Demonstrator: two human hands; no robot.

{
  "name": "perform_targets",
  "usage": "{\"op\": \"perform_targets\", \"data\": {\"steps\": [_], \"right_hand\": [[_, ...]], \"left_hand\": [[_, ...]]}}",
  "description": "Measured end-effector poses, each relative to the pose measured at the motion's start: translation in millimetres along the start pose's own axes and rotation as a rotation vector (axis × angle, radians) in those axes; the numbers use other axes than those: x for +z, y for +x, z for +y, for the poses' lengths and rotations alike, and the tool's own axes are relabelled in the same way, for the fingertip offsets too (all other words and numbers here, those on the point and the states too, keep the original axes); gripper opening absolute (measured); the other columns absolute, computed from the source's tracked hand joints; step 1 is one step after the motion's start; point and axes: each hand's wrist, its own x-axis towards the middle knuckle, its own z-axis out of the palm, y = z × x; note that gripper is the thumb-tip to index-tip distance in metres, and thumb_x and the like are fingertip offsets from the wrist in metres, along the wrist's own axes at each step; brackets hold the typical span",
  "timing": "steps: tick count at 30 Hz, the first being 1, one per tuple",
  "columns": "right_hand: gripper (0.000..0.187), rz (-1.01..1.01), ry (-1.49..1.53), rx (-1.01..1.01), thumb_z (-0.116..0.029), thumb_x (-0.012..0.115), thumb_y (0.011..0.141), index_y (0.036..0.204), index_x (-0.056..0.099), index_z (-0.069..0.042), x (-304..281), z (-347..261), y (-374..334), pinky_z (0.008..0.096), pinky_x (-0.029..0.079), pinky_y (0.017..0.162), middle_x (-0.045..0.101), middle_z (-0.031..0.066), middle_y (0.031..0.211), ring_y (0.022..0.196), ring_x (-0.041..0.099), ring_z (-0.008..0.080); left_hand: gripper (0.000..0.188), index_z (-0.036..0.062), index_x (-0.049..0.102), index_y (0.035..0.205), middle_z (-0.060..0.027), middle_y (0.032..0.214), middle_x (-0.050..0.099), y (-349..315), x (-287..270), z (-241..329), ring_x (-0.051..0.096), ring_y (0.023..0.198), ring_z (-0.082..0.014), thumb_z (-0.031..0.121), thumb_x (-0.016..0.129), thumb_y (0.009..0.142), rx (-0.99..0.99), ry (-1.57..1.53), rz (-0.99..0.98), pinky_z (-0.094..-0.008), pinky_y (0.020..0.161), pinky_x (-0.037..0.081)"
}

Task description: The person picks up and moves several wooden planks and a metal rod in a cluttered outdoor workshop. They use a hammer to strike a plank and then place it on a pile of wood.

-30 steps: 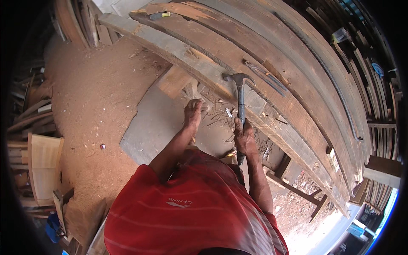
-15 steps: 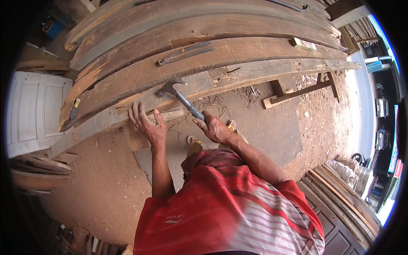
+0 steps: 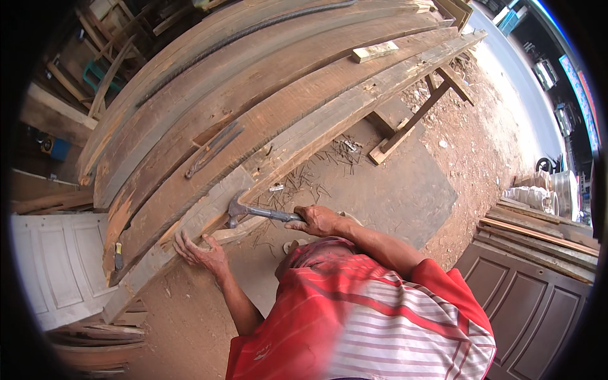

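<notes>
My right hand [image 3: 318,221] is closed around the grip of a claw hammer [image 3: 265,213]. The hammer's head is at the near edge of the closest wooden beam [image 3: 278,155]; whether it touches the wood I cannot tell. Left of the hammer, my left hand [image 3: 204,256] lies against the same beam, fingers spread and holding nothing. Long-handled metal pincers [image 3: 212,151] lie on the neighbouring beam. Toward that beam's left end rests a small tool with a yellow and black handle [image 3: 118,256].
A short wood block [image 3: 375,51] and a long dark bar [image 3: 240,37] lie on the stacked beams. A wooden trestle [image 3: 411,123] stands under the right side. Loose nails [image 3: 316,180] are scattered on the ground sheet [image 3: 392,196]. Panelled doors lean at left [image 3: 63,259] and right [image 3: 525,304].
The view has turned, so the beams now slant up to the right. The hammer has swung from pointing up-left to nearly level, still in my right hand. My left hand stays on the beam.
</notes>
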Motion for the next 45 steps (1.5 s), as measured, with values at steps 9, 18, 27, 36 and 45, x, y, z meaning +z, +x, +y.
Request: {"op": "perform_targets", "data": {"steps": [9,18,27,36,45], "right_hand": [[0.056,0.067,-0.045,0.506,-0.052,0.062,0.095,0.11,0.07,0.001,8,236,-130,0.0495,0.055,0.089,0.072,0.0272,0.106,0.106,0.069,0.043],[0.05,0.75,0.809,1.21,-0.043,0.065,0.095,0.07,0.06,-0.001,70,384,-285,0.0443,0.048,0.048,0.061,0.0136,0.064,0.056,0.064,0.027],[0.034,0.794,1.101,1.44,-0.034,0.065,0.094,0.088,0.063,0.0,163,370,-373,0.0461,0.052,0.056,0.066,0.0172,0.073,0.062,0.067,0.0317],[0.039,0.694,1.098,1.378,-0.036,0.067,0.094,0.088,0.064,0.003,118,349,-317,0.0463,0.052,0.057,0.066,0.018,0.072,0.064,0.068,0.0308],[0.045,0.749,1.124,1.39,-0.039,0.068,0.093,0.087,0.066,0.006,-1,378,-279,0.0465,0.052,0.058,0.067,0.0189,0.072,0.066,0.069,0.03]], "left_hand": [[0.036,-0.0026,0.058,0.129,-0.0214,0.129,0.062,3,-15,109,0.059,0.122,-0.0418,0.01,0.062,0.096,0.15,-0.282,0.027,-0.0525,0.104,0.044],[0.019,-0.0022,0.063,0.112,-0.0184,0.115,0.068,-13,46,307,0.065,0.11,-0.0364,0.005,0.061,0.094,0.373,-0.731,-0.361,-0.0465,0.098,0.05],[0.018,-0.0038,0.065,0.109,-0.0184,0.112,0.07,-7,81,404,0.068,0.104,-0.0342,0.008,0.059,0.097,0.321,-0.894,-0.499,-0.0432,0.093,0.053],[0.015,-0.0024,0.065,0.106,-0.0167,0.107,0.072,-9,113,491,0.069,0.1,-0.031,0.009,0.058,0.099,0.361,-0.99,-0.689,-0.0403,0.089,0.054],[0.011,0.0015,0.065,0.105,-0.0148,0.106,0.072,21,163,663,0.07,0.1,-0.0315,0.005,0.062,0.095,0.657,-1.198,-0.797,-0.04,0.091,0.055]]}}
